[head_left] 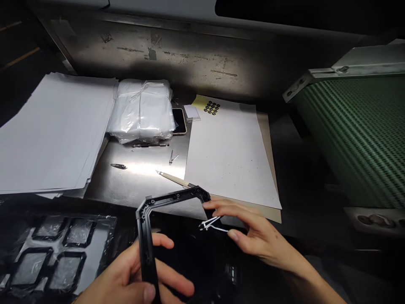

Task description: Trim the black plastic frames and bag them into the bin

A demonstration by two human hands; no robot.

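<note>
My left hand (pixel 123 272) is closed round the left side of a black plastic frame (pixel 174 197) with cut-off corners, held tilted above the front edge of the bench. Between the thumb and fingers of my right hand (pixel 259 232) is a silver nail clipper (pixel 209 223), its jaws pointing left, inside the frame's outline and close to its right-hand side. My right fingertips lie near the frame's upper right corner; whether they touch it I cannot tell. Behind the frame, a craft knife (pixel 172 178) with a pale handle lies on the metal bench.
White sheets (pixel 57 131) are stacked left, beside a bundle of clear plastic bags (pixel 142 109) and a phone (pixel 179 121). A pen (pixel 150 145) and white paper (pixel 228 152) with round black stickers (pixel 211 108) lie behind. Lower left are bagged black frames (pixel 74 232); right is a green conveyor belt (pixel 357 139).
</note>
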